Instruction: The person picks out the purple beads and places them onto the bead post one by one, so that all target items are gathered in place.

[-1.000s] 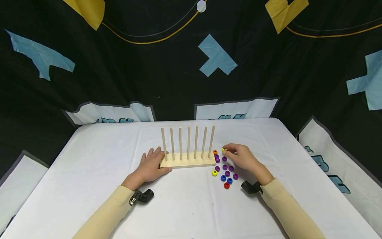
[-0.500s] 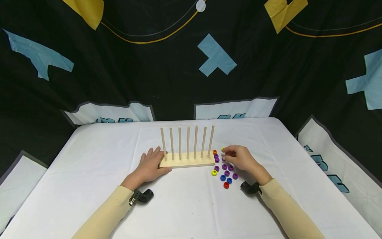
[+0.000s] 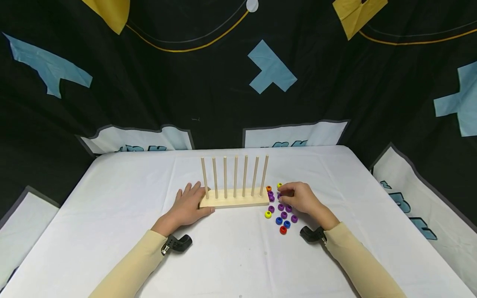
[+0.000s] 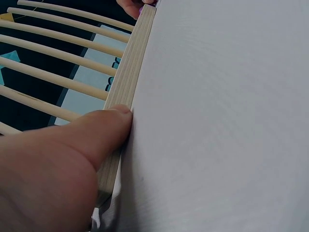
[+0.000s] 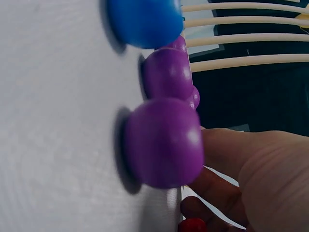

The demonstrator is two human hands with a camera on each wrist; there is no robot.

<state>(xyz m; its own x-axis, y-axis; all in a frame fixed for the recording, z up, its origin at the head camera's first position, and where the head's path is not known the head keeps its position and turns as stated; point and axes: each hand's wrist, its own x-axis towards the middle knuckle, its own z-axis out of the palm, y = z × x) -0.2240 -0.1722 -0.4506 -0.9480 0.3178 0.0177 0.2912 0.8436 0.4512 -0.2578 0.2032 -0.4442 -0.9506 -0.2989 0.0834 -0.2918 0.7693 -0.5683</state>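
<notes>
A wooden peg stand (image 3: pixel 234 200) with a row of upright bare pegs stands mid-table. My left hand (image 3: pixel 185 208) rests on its left end. In the left wrist view the thumb (image 4: pixel 111 121) lies along the base's front edge. Loose beads lie right of the stand. Among them my right hand (image 3: pixel 299 196) has its thumb and curled fingers around a purple bead (image 3: pixel 279 195), partly hidden by the fingertips. A yellow bead (image 3: pixel 279 185) sits just beyond. In the right wrist view a nearer purple bead (image 5: pixel 164 142) blocks the fingertips.
Nearer beads include a yellow bead (image 3: pixel 268 214), a blue bead (image 3: pixel 279 220), a red bead (image 3: pixel 283 230) and several purple ones. An orange bead (image 3: pixel 268 188) lies by the stand's right end. White cloth covers the table (image 3: pixel 231 256); a black curtain (image 3: pixel 208 95) hangs behind.
My right hand has shifted slightly towards me, from the far yellow bead to the purple bead just nearer. That yellow bead now shows on the table. The left hand keeps its place.
</notes>
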